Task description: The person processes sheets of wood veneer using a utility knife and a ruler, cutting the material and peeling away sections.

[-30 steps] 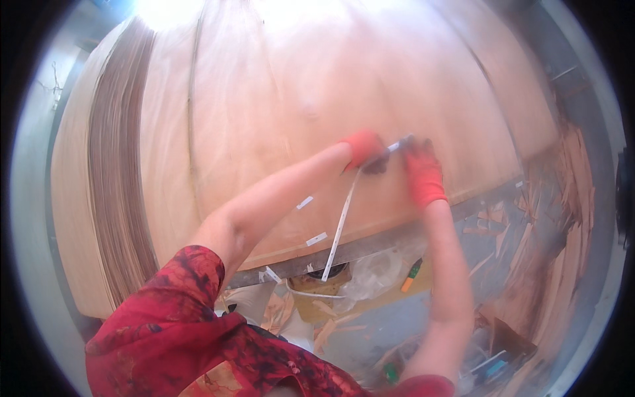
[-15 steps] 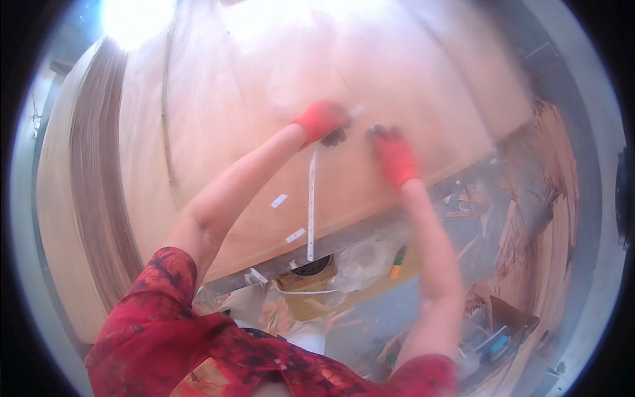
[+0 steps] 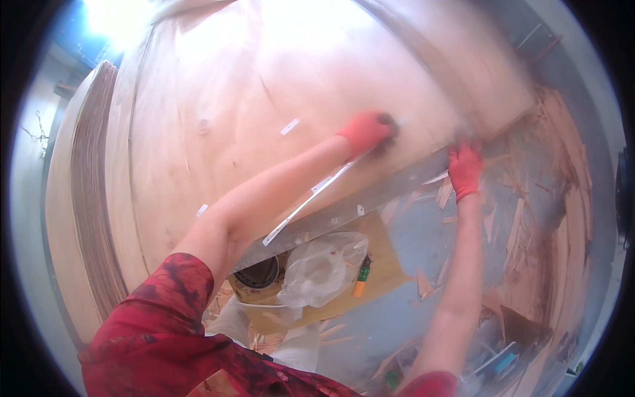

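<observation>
My left hand [image 3: 370, 132], in a red glove with dark fingers, is closed over a pale wood veneer sheet [image 3: 231, 152]. A long white perforated tape strip [image 3: 301, 206] trails from under it towards the sheet's near edge. The grip itself is hidden, and a small pale bit shows blurred beyond the fingertips. My right hand [image 3: 465, 165], gloved alike, lies at the near right edge of the sheet. Its fingers stretch forward, apart, with smeared tips and no visible object in them. Short white tape pieces [image 3: 290, 127] lie on the veneer.
A grey metal edge [image 3: 317, 228] runs along the veneer's near side. Below are a clear plastic bag [image 3: 324, 268], a dark round object [image 3: 258, 271] and an orange-green handled tool [image 3: 362, 278] on a yellowish board. Wood scraps [image 3: 516, 225] litter the right; stacked veneer [image 3: 92, 178] stands left.
Both hands have moved right, the right one also nearer, to the sheet's edge. The tape strip has swung from nearly upright to slanting. The view has shifted too.
</observation>
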Motion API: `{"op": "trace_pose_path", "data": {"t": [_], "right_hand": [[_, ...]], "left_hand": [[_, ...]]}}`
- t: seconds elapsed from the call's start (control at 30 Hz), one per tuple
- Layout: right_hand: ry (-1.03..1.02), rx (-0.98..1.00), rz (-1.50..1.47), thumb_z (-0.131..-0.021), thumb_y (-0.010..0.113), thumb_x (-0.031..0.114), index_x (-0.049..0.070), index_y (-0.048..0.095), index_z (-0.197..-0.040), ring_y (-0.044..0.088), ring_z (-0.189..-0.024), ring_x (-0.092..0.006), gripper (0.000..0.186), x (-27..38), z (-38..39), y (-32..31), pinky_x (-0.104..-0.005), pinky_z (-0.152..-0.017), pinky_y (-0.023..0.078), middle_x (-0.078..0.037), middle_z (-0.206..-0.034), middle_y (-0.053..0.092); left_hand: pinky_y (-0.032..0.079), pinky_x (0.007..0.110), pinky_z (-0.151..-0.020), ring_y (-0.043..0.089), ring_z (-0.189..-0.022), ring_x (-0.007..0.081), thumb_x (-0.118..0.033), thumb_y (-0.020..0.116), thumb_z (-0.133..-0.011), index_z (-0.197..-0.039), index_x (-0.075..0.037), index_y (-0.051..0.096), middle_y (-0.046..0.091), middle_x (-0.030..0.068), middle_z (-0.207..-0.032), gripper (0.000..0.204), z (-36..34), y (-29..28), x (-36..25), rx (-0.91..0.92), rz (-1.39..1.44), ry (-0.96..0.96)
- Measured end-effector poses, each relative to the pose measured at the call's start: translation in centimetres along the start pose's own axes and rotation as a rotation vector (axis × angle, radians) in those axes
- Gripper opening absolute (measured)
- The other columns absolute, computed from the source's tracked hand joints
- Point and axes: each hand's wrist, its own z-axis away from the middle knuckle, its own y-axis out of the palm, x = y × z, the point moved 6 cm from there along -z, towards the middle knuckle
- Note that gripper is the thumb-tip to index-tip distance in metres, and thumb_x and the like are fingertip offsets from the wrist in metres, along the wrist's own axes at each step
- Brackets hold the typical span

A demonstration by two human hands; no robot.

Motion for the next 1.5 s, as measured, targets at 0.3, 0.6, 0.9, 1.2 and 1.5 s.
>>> {"op": "trace_pose_path", "data": {"t": [0.3, 0.6, 0.9, 1.2, 1.5], "right_hand": [[-0.123, 0.123, 0.102, -0.091, 0.057, 0.063, 0.008, 0.055, -0.144, 0.036, -0.147, -0.0348, 0.076, 2.9, 0.2, 0.2, -0.05, -0.117, 0.025, -0.011, -0.154, 0.049], [-0.154, 0.054, 0.032, -0.091, 0.063, 0.055, 0.009, 0.062, -0.138, 0.04, -0.144, -0.034, 0.065, 2.5, 1.3, -0.2, -0.0493, -0.115, 0.028, -0.01, -0.152, 0.052], [-0.076, -0.03, -0.299, -0.087, 0.072, 0.044, 0.012, 0.044, -0.152, 0.046, -0.14, -0.0296, 0.078, 3.6, 0.9, 0.7, -0.0465, -0.111, 0.033, -0.013, -0.151, 0.052], [-0.293, 0.085, 0.046, -0.092, 0.064, 0.047, 0.026, 0.049, -0.15, 0.043, -0.14, -0.0409, 0.064, 4.3, 1.9, 1.8, -0.0547, -0.109, 0.032, -0.007, -0.153, 0.05], [-0.248, 0.165, 0.037, -0.093, 0.062, 0.047, 0.026, 0.057, -0.144, 0.037, -0.143, -0.0449, 0.056, 5.2, 2.0, -0.2, -0.0582, -0.116, 0.024, -0.006, -0.154, 0.049]], "left_hand": [[0.06, 0.037, -0.055, 0.071, -0.062, 0.0254, -0.017, 0.072, -0.09, -0.094, 0.001, 0.068, 0.073, 0.0155, -0.08, 0.019, -5.9, 2.6, 0.1, 0.024, -0.123, -0.092], [0.061, 0.037, -0.055, 0.072, -0.062, 0.0263, -0.018, 0.073, -0.089, -0.096, 0.004, 0.07, 0.074, 0.0177, -0.08, 0.024, -7.5, 6.7, 1.0, 0.197, -0.156, -0.174], [0.059, 0.036, -0.056, 0.071, -0.06, 0.024, -0.022, 0.077, -0.084, -0.088, 0.003, 0.075, 0.075, 0.0157, -0.082, 0.026, -11.3, 5.7, 3.2, 0.109, -0.399, -0.122], [0.057, 0.038, -0.071, 0.07, -0.075, 0.0224, -0.036, 0.08, -0.079, -0.091, 0.003, 0.078, 0.075, 0.0145, -0.085, 0.041, -10.5, 5.9, 1.0, 0.05, -0.727, -0.027], [0.059, 0.036, -0.055, 0.071, -0.06, 0.0216, -0.02, 0.069, -0.09, -0.093, -0.002, 0.074, 0.075, 0.0121, -0.08, 0.019, -7.7, 2.2, 0.9, 0.328, -0.846, -0.067]]}}
